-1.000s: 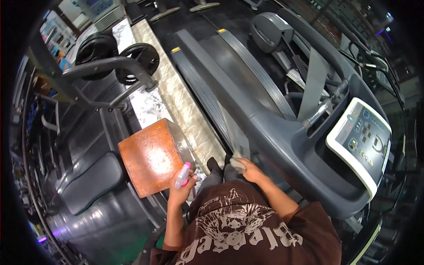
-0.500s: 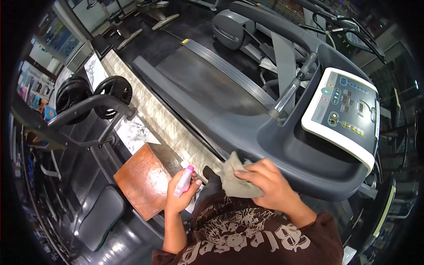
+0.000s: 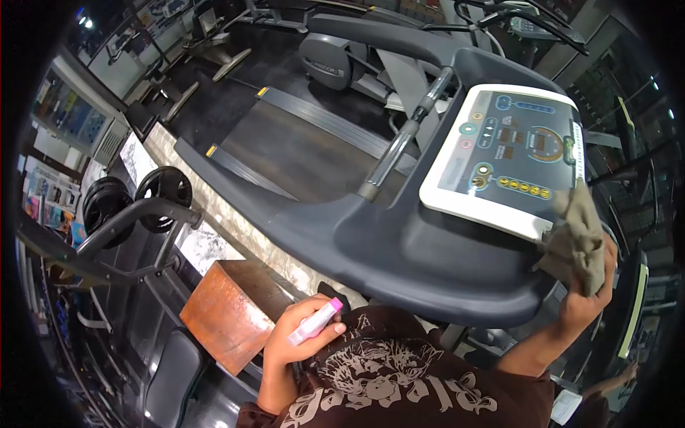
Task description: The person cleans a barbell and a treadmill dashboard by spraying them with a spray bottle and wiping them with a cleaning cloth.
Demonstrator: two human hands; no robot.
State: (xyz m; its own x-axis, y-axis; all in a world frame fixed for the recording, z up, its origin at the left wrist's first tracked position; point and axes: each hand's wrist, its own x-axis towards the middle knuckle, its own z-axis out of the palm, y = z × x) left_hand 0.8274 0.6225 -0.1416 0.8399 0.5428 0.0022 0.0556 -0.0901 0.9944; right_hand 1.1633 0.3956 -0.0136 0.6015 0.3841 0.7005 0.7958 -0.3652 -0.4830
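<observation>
My left hand (image 3: 284,335) is wrapped round a small pink-and-white spray bottle (image 3: 314,323), held low in front of my dark printed shirt. Crumpled in my right hand (image 3: 594,296) is a grey-beige cloth (image 3: 581,239). The cloth is up at the lower right corner of the treadmill console (image 3: 464,160), overlapping its white rim in this view. The console has a dark panel with coloured buttons and a round dial graphic. My right fingers are partly hidden behind the cloth.
The treadmill handrail (image 3: 407,143) and running belt (image 3: 303,146) stretch away beyond the console. A brown wooden box (image 3: 228,314) stands at my left, near a rack arm with black weight plates (image 3: 164,196). An elliptical machine (image 3: 328,63) stands behind the treadmill.
My right hand has moved right and up with the cloth, from the treadmill's near edge to the console corner. My left hand still holds the spray bottle. The view has shifted right.
</observation>
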